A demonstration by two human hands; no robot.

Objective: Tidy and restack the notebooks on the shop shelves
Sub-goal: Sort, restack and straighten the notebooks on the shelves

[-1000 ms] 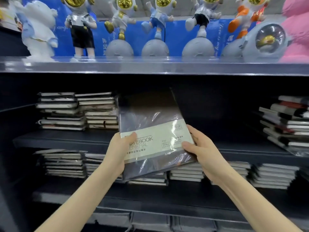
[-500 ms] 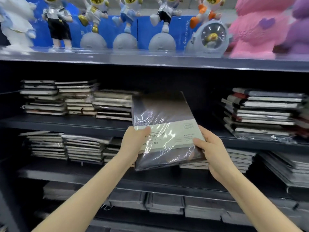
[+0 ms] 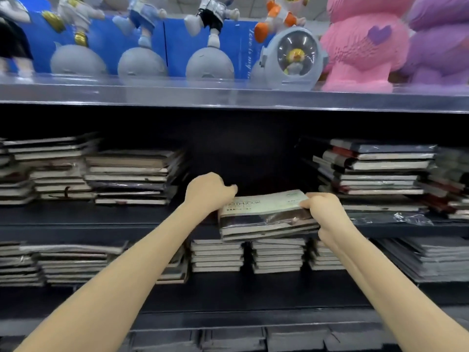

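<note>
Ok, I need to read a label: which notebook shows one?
The wrapped notebook held by left hand and right hand at the middle shelf; its pale NOTEBOOK band faces up, while the stacked notebooks show none.

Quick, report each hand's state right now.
Left hand: fingers curled on the notebook at its left far corner, holding it.
Right hand: grips the notebook's right edge.

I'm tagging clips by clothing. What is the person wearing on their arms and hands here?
Nothing visible. The left hand and right hand are bare: no gloves, rings or watch show. The left forearm and right forearm are uncovered to the frame's edge; no sleeve appears.
</note>
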